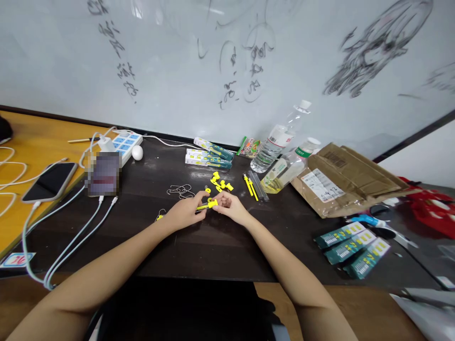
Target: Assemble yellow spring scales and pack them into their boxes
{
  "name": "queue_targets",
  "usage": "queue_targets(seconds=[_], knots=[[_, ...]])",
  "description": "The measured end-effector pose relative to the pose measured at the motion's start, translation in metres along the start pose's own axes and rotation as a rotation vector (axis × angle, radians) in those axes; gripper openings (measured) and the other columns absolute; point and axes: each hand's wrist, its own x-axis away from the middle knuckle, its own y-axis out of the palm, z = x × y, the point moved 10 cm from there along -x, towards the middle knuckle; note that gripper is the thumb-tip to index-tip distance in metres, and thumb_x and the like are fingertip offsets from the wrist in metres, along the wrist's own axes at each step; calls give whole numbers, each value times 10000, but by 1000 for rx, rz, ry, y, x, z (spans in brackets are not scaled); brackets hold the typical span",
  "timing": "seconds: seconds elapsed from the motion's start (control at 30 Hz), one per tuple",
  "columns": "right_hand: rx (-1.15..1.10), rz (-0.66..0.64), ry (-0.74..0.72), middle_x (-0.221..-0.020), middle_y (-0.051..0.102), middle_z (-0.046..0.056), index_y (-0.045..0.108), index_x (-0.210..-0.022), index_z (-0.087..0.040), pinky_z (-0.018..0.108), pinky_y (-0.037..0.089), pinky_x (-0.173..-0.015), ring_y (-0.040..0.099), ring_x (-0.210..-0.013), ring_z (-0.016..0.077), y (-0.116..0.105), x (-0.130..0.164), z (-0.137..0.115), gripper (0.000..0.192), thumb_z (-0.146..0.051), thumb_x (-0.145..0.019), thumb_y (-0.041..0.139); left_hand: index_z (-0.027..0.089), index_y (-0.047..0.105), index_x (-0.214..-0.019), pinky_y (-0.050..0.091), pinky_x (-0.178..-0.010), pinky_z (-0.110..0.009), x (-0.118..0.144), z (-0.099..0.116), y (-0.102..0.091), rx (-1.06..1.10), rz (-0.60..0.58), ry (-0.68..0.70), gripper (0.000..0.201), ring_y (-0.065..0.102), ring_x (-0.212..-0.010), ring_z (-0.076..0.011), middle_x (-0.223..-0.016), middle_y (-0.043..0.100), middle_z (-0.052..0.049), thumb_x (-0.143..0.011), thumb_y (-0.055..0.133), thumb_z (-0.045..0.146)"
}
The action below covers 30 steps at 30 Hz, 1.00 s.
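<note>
At the middle of the frame, the left hand (185,212) and right hand (229,205) meet over the dark table (213,246), fingers pinched together on a small yellow plastic part (209,204). Loose yellow pieces (220,182) lie just above them, wire clips (180,191) to the left.

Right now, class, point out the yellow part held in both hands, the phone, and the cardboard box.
yellow part (209,204): head view, its middle.
phone (50,181): head view, dark screen.
cardboard box (350,177): head view, top flap.
</note>
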Motion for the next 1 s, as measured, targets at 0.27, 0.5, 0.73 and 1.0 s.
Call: queue_targets(seconds=[0.27,0.5,0.73,1.0], knots=[[-41,-5,1,-670,589,-31,575,-878,-177,228,434,-534,511,-538,77,0,-1,3,334,-388,-683,746,202,399,-1262,441,-646,-271,1,3,-3,-9,-22,-1,420,640,-698,-185,-897,672,-45,-862,465,314],[-24,1,-3,-679,592,-25,565,-878,-178,231,441,-531,518,-551,83,-1,-2,7,339,-410,-696,733,219,404,-1257,452,-643,-260,1,4,-2,-40,-11,7,403,651,-688,-175,-924,683,-37,-875,456,332],[28,-68,11,-677,547,-43,553,-867,-172,227,425,-570,494,-565,69,13,2,1,331,-392,-699,734,233,412,-1246,471,-675,-279,2,8,1,-41,-36,38,372,681,-791,-215,-973,696,-51,-897,440,359],[-28,-128,2,-689,585,-32,526,-1016,-191,225,451,-543,529,-567,85,15,2,1,371,-407,-756,680,233,401,-1266,485,-701,-291,2,3,2,-23,-30,23,391,684,-821,-221,-980,695,-55,-896,437,351]])
